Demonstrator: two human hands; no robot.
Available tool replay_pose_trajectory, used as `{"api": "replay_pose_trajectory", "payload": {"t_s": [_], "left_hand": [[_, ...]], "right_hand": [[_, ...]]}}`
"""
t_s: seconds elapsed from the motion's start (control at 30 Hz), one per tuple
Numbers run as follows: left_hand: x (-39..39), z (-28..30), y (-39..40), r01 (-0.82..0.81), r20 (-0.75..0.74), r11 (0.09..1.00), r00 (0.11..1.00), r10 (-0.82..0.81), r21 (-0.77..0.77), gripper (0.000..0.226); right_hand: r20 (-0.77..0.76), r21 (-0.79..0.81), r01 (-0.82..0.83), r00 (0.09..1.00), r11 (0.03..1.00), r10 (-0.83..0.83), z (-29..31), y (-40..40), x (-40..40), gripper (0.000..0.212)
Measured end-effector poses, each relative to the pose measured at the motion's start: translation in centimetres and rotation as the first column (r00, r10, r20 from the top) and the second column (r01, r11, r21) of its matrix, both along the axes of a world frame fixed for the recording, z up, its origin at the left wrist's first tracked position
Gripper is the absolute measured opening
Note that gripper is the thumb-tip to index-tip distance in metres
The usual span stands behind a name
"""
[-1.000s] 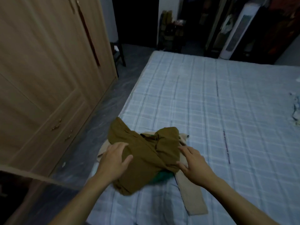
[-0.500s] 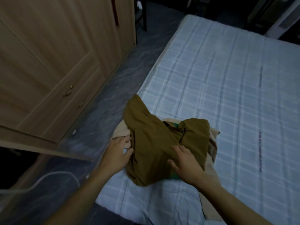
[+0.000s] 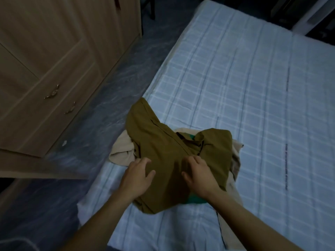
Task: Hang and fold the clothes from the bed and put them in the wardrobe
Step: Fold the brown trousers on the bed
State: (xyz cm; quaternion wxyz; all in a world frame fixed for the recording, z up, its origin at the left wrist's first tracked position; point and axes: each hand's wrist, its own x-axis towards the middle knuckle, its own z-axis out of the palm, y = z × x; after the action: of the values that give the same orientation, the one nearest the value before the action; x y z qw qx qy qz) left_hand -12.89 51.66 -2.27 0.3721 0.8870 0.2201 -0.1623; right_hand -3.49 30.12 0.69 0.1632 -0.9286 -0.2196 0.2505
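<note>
An olive-brown garment (image 3: 163,151) lies crumpled on top of a small pile at the near left corner of the bed (image 3: 253,87). Under it a beige garment (image 3: 123,149) sticks out left and right, and a bit of green cloth (image 3: 196,199) shows at the near edge. My left hand (image 3: 137,176) rests on the olive garment's near left part with fingers spread and loosely bent. My right hand (image 3: 199,174) presses on its middle, fingers bent onto the cloth, thumb apart. The wooden wardrobe (image 3: 54,60) stands to the left.
A strip of grey marbled floor (image 3: 126,69) runs between wardrobe and bed. The wardrobe's drawers carry metal handles (image 3: 51,92), and a wooden door edge (image 3: 36,167) juts out at lower left. A white appliance (image 3: 311,13) stands beyond the bed's far corner.
The view has tilted down and closer to the pile. Both hands have slid inward across the olive garment, the left from the beige cloth's edge onto the olive cloth.
</note>
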Motion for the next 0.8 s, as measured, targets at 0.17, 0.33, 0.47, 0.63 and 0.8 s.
{"api": "replay_pose_trajectory", "payload": {"t_s": [0.17, 0.33, 0.47, 0.63, 0.8], "left_hand": [[3.6, 0.4, -1.3, 0.057, 0.089, 0.998, 0.994, -0.056, -0.002, 0.039], [9.4, 0.9, -3.4, 0.167, 0.183, 0.985, 0.968, -0.170, 0.033, 0.037], [12.8, 0.4, -4.8, 0.266, 0.176, 0.958, 0.943, -0.282, 0.111, 0.042], [14.5, -0.1, -5.7, 0.337, 0.152, 0.915, 0.915, -0.375, 0.223, 0.051], [15.2, 0.2, -5.3, 0.586, -0.121, 0.734, 0.802, -0.585, 0.344, 0.048]], "right_hand": [[0.141, 0.024, 0.019, 0.990, 1.000, -0.022, 0.4, -0.1, 3.3, 0.054], [0.226, 0.055, 0.011, 0.974, 0.998, -0.023, -0.4, -0.4, 6.9, 0.056], [0.256, -0.125, -0.121, 0.955, 0.985, 0.150, -1.9, -0.8, 9.6, 0.036], [0.193, 0.017, 0.002, 0.981, 1.000, -0.006, -1.7, -2.8, 10.9, 0.022], [0.196, 0.210, 0.172, 0.957, 0.962, -0.214, 0.4, -5.2, 10.3, 0.012]]}}
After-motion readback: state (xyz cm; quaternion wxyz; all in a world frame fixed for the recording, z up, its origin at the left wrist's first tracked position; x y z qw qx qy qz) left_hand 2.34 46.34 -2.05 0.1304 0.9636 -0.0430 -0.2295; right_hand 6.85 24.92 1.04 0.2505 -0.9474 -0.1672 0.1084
